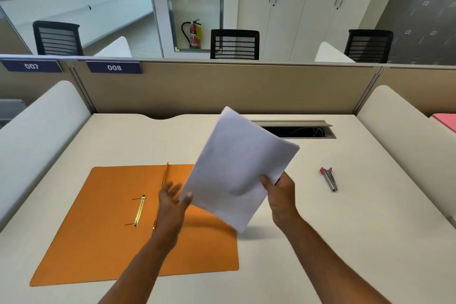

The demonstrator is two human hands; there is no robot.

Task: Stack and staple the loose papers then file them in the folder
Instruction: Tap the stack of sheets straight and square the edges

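Holding the papers (237,168) up off the tabletop (370,217), the right hand (280,192) pinches the stack at its lower right edge, thumb on the near face and fingers hidden behind. The stack hangs tilted, its long axis running from the low near corner up and away toward the far left, and its sheets look squared together, though I cannot tell whether a staple is in them. The left hand (172,198) is open with fingers spread, gripping nothing; its thumb tip touches or nearly touches the stack's lower left edge, as if to steady or take it. The relation that matters, as I judge it, is between the stack and the folder (103,217): the folder lies open and flat below and to the left of the papers, its long side running near to far, with the brass fastener (139,210) on the left leaf, well left of the stack's low corner. The left hand hovers over the fold and is nearer the fastener; the right is nearer the stapler (329,179), which lies on the tabletop to the right, apart from both hands. If the stack is already stapled, the coming move likely carries it left and down onto the folder, turning its long axis to match the folder's; if not, the stapler is a short reach right.
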